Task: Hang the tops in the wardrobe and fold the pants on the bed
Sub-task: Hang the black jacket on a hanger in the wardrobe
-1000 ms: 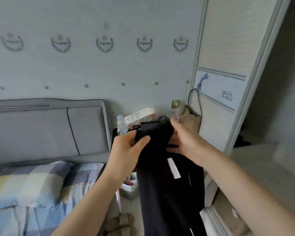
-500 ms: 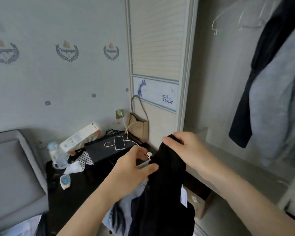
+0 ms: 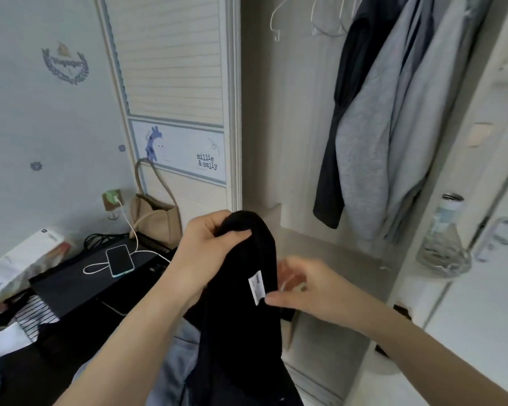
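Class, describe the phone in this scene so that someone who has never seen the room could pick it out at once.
Start at the open wardrobe and look left, past its slatted door, to the dark bedside stand below the wall socket. The phone lies flat on it, screen up and dark. Unlike the tan bag and the white box nearby, it has a white cable running to it.

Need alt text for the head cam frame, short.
A person's left hand grips the bunched top of a black garment before an open wardrobe, while the right hand touches its white tag. Grey and dark tops hang inside beside empty hangers.
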{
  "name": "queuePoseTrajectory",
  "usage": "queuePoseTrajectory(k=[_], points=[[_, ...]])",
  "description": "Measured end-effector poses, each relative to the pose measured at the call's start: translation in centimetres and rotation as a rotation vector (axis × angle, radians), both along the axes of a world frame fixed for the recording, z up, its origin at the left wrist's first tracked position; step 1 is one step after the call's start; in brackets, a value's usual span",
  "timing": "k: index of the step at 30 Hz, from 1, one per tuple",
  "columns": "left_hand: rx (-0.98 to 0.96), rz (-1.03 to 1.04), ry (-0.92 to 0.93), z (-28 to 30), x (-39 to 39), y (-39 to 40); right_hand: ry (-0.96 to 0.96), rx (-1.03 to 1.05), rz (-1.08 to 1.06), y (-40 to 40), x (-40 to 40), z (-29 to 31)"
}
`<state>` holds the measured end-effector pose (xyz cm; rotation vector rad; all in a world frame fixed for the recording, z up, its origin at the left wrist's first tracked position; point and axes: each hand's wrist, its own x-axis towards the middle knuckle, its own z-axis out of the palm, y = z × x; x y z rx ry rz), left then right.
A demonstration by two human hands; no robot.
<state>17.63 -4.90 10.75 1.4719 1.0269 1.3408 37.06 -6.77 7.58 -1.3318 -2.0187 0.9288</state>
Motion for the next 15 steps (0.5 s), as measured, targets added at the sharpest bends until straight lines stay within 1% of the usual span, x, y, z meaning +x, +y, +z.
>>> queuePoseTrajectory(k=[2,5,7,10,11,12,13,15], points=[[0.026,0.010,0.004,1.2,1.3,1.4,-0.053,-0.016,-0.004,0.6,0.6,-1.7],[0.130,0.029,0.104,3.2,3.2,3.6,-0.061,0.044,-0.054,2.8,2.1,-2.4],[0.165,0.044,0.140,4.3,4.4,5.0,-0.162,0.093,-0.110,4.8,3.8,-1.9],[0.183,0.073,0.133,5.9,5.7,7.8,-0.421,0.113,-0.186,8.4,7.7,-1.5],[0.185,0.079,0.160,6.5,6.1,9.0,-0.480,0.121,-0.232,9.9,9.4,-1.2],[0.188,0.075,0.229,6.7,6.2,10.0,-0.465,0.119,-0.294,11.3,10.8,-0.8],[0.202,0.066,0.346,6.9,6.4,11.4,-0.366,0.093,-0.351,12.7,12.4,0.1],[0.228,0.069,0.614,6.6,6.7,14.1,0.083,-0.073,-0.418,14.8,14.9,2.3]])
